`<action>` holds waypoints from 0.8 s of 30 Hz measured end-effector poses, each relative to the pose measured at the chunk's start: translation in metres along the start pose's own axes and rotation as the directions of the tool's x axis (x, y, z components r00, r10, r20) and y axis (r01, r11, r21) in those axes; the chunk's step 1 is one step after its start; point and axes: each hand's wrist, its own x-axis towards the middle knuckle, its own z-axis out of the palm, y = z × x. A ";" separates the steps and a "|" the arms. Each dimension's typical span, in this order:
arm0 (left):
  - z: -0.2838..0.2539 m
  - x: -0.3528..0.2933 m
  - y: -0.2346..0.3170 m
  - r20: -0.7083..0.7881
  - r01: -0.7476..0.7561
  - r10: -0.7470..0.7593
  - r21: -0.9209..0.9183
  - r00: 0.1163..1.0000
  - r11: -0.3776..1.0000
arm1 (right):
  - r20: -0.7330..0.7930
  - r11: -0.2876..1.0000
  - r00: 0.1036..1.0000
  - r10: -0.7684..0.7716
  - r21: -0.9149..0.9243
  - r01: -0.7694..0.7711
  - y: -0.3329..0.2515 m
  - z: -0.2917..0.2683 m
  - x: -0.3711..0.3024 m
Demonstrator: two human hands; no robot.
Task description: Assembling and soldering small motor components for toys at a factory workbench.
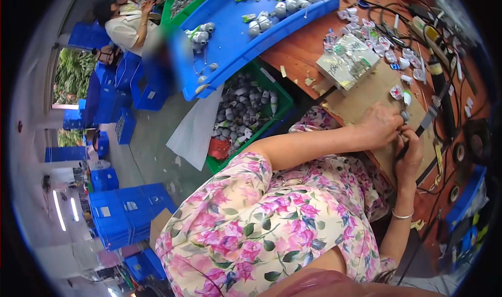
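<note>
Dark handwriting on the pale block (336,70)

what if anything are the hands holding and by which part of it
A small grey piece, seemingly in the left hand; the gripped part is hidden. Whether the right hand holds anything cannot be told.

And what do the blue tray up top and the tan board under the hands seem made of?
The blue tray looks like moulded plastic: smooth, slightly glossy, evenly coloured. The tan board could be wood or cardboard; its flat, matte face leaves that open.
</note>
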 end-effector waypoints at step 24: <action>-0.019 0.009 -0.004 0.257 0.291 -0.229 -0.235 0.939 0.928 | -0.095 0.998 0.995 0.019 -0.060 -0.025 -0.012 -0.008 0.007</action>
